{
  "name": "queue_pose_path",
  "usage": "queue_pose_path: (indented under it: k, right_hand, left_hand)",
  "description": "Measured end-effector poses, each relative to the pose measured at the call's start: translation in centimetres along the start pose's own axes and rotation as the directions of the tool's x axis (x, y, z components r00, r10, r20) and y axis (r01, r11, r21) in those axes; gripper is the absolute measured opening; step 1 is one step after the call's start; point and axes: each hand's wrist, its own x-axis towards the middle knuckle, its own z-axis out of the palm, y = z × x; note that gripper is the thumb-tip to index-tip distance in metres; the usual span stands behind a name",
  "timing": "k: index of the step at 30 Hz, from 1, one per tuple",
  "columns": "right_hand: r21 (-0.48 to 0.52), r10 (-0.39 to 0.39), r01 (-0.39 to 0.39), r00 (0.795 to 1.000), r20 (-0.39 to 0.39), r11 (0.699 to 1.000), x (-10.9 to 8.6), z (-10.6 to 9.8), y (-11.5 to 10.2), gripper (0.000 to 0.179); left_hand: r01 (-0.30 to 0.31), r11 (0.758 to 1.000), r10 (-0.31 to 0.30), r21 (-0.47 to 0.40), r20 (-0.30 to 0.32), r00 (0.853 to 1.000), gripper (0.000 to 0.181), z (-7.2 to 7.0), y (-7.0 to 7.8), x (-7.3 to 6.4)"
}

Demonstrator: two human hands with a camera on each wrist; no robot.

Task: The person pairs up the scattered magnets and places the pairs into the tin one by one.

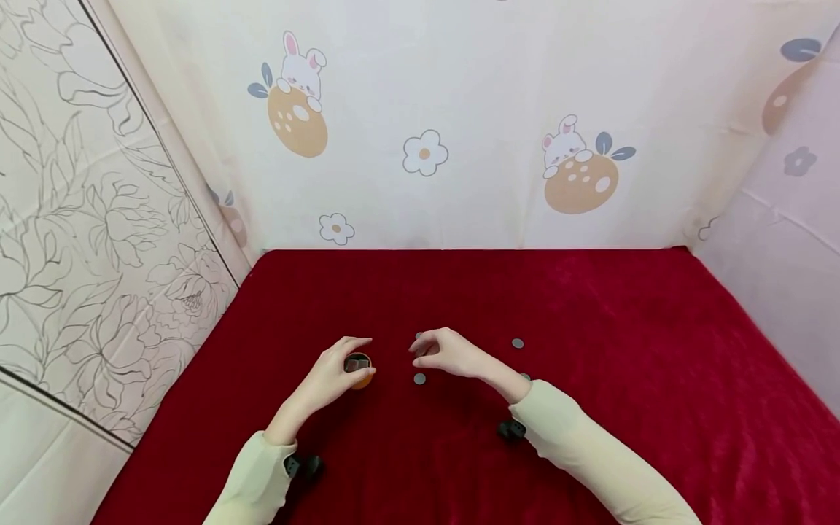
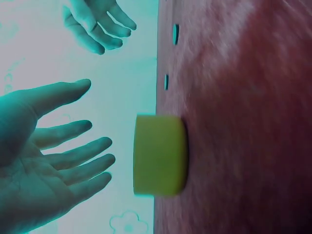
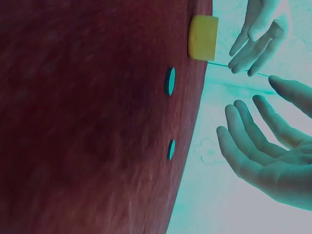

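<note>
While your left hand hovers by the cup and your right hand near the discs right of it, both loosely spread, you seem mid-reach, probably needing to lower and pinch.

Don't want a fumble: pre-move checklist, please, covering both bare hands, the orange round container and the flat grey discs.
1. Left hand empty, apart from the orange round container: ok.
2. Right hand empty, above the red plush cloth: ok.
3. Container upright on the cloth: ok.
4. Flat grey round discs lying apart from each other: ok.
5. Every disc fully visible from the head: not ok; right hand and right forearm partly cover two.
6. Container's contents identifiable: cannot tell, too small.
</note>
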Motion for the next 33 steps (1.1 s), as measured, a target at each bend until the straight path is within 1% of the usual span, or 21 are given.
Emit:
queue_pose_path:
  k: [6,13,17,20,26,33]
  right_hand:
    - [-0.011,0.015,-0.015,1.000,-0.007,1.000,-1.9,-1.0,0.6,0.027]
    - [-0.051,0.032,-0.033,0.999,-0.037,0.998,-3.9,-2.1,1.4,0.027]
    - [-0.066,0.058,-0.062,0.997,-0.055,0.996,-5.2,-2.8,1.8,0.028]
    - [-0.087,0.076,-0.082,0.994,-0.072,0.993,-6.0,-3.4,2.3,0.029]
    - [-0.116,0.082,-0.092,0.993,-0.087,0.989,-7.5,-4.5,3.7,0.030]
    - [-0.124,0.104,-0.115,0.990,-0.091,0.986,-9.2,-5.4,5.0,0.029]
  left_hand:
    - [-0.005,1.000,0.006,-0.015,0.053,0.999,0.049,0.7,0.7,0.7]
    - [-0.066,0.998,0.068,-0.014,0.121,0.990,0.048,1.5,1.4,1.2]
    - [-0.088,0.996,0.084,0.021,0.138,0.987,0.046,2.0,1.8,1.4]
    - [-0.102,0.995,0.099,0.017,0.151,0.984,0.044,2.4,1.9,1.7]
    - [-0.122,0.992,0.125,-0.028,0.193,0.973,0.042,3.1,2.1,2.3]
    - [-0.116,0.992,0.125,-0.052,0.253,0.959,0.040,3.8,2.2,2.9]
